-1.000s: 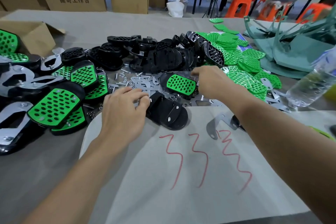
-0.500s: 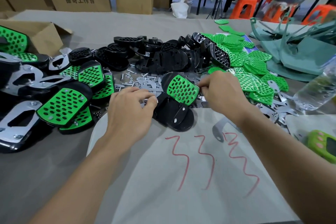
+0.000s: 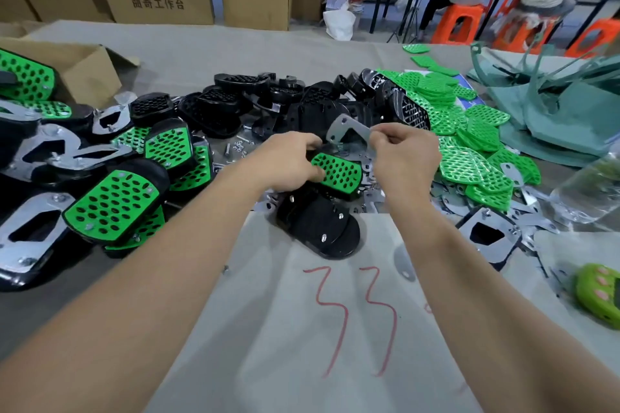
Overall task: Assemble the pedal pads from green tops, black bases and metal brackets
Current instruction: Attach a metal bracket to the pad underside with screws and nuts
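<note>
Right hand (image 3: 404, 161) has lifted a metal bracket (image 3: 347, 131), fingers (image 3: 385, 139) pinching it; left hand (image 3: 285, 161) grips green pad (image 3: 340, 174)

Your right hand (image 3: 402, 159) pinches a flat grey metal bracket (image 3: 349, 131) with small holes, lifted and tilted, just above the green perforated top (image 3: 339, 175) that your left hand (image 3: 288, 161) grips by its left edge, while an oval black base (image 3: 318, 233) lies underside up just nearer you.

Bare left forearm (image 3: 161, 285), bare right forearm (image 3: 476, 295), both uncovered right up to the wrists, bare left hand (image 3: 285, 161), bare right hand (image 3: 406, 157), knuckles showing.
</note>
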A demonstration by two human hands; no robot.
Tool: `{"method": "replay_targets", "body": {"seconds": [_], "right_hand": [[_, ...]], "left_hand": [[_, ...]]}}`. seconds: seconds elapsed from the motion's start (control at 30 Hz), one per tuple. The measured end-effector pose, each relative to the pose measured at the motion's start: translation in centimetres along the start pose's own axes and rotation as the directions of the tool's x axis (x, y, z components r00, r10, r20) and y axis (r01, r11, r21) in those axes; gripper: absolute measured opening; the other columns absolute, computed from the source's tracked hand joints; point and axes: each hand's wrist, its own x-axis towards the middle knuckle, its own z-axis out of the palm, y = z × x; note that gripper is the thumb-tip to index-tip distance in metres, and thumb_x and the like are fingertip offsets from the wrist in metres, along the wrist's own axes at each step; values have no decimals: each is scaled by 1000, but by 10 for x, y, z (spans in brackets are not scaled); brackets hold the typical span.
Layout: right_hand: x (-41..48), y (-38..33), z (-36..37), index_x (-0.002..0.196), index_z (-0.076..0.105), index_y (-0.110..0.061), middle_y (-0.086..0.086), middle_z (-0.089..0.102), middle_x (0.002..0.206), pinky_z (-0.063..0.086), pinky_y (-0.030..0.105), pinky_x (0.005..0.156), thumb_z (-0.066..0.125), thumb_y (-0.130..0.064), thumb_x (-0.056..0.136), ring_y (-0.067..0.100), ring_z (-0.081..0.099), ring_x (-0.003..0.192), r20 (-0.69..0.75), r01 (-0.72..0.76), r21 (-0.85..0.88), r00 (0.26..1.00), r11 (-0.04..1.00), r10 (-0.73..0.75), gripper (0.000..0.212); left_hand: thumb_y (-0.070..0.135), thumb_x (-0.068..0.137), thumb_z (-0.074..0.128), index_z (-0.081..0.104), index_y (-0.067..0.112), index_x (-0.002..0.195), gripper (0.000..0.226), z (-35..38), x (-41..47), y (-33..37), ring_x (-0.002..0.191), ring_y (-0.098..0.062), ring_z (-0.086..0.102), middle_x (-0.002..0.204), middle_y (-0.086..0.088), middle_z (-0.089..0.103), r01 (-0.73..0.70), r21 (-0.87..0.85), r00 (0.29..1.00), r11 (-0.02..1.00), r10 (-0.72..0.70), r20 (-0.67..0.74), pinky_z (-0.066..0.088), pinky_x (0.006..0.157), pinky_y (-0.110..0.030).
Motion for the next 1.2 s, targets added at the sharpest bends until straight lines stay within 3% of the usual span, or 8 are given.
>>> {"method": "replay_targets", "body": {"seconds": [0.23, 0.4, 0.5, 0.6, 0.73, 0.83, 0.97, 1.2], "right_hand": [[6, -3, 2, 73, 78, -20, -6, 70, 61, 47, 18, 50, 77, -7, 82, 8, 54, 51, 128, -281, 420, 960, 863, 250, 16], [-4, 0, 1, 75, 80, -26, -7, 72, 63, 48, 23, 55, 73, -8, 78, 8, 55, 52, 54, -120, 344, 993, 931, 108, 20], [-22, -2, 6, 75, 78, -31, -14, 72, 66, 52, 20, 58, 73, -10, 79, 4, 62, 55, 45, 131, 241, 988, 962, -146, 22], [-41, 2, 9, 79, 77, -35, -20, 72, 81, 48, 11, 75, 74, -18, 81, -2, 67, 77, 111, 351, 41, 929, 935, -354, 18], [-43, -3, 9, 76, 76, -34, -14, 73, 79, 53, 25, 77, 73, -14, 83, 3, 67, 77, 167, 220, 126, 956, 967, -239, 21], [-44, -8, 3, 75, 73, -28, -5, 72, 66, 55, 40, 59, 68, -13, 81, 18, 64, 60, 224, 82, 235, 965, 968, -136, 17], [-38, -3, -10, 80, 64, -23, 1, 65, 60, 43, 34, 50, 60, -14, 85, 17, 49, 52, 310, -3, 253, 948, 967, -78, 11], [-36, 12, -24, 92, 67, -8, 11, 53, 61, 19, 22, 43, 55, -1, 92, 11, 28, 40, 527, -283, 327, 846, 902, 74, 14]], "left_hand": [[15, 76, 89, 75, 30, 91, 25, -24, 12, -31, 84, -10, 67, 94, 7, 74, 96, -330, 995, 939, -103, -2, 47, 67, -22], [17, 86, 78, 75, 14, 110, 24, -30, 3, -68, 75, -22, 67, 92, -5, 77, 217, -663, 861, 717, -460, -216, 50, 68, -32], [24, 89, 73, 61, 13, 131, 45, -16, 0, -67, 102, -30, 66, 121, -8, 68, 264, -525, 760, 809, -510, -404, 51, 92, -36], [25, 93, 65, 51, 16, 142, 52, -5, -15, -47, 119, -36, 58, 148, -7, 46, 334, -126, 747, 934, -344, -569, 45, 99, -43], [23, 93, 62, 66, 25, 123, 30, 1, -46, -22, 103, -29, 65, 126, 4, 65, 209, 116, 705, 971, -67, -706, 47, 85, -40], [31, 80, 69, 75, 37, 111, 32, 1, -67, -21, 89, 2, 70, 101, 19, 76, -13, -174, 879, 985, -72, -471, 54, 89, -26], [55, 55, 76, 53, 55, 136, 84, 17, -85, -32, 105, 11, 62, 124, 30, 65, -29, -270, 998, 962, 14, -57, 50, 100, -30], [5, 71, 73, 60, 41, 137, 76, 34, -70, -45, 96, 15, 57, 105, 30, 64, -153, -226, 954, 962, 84, -289, 43, 84, -8]]}}
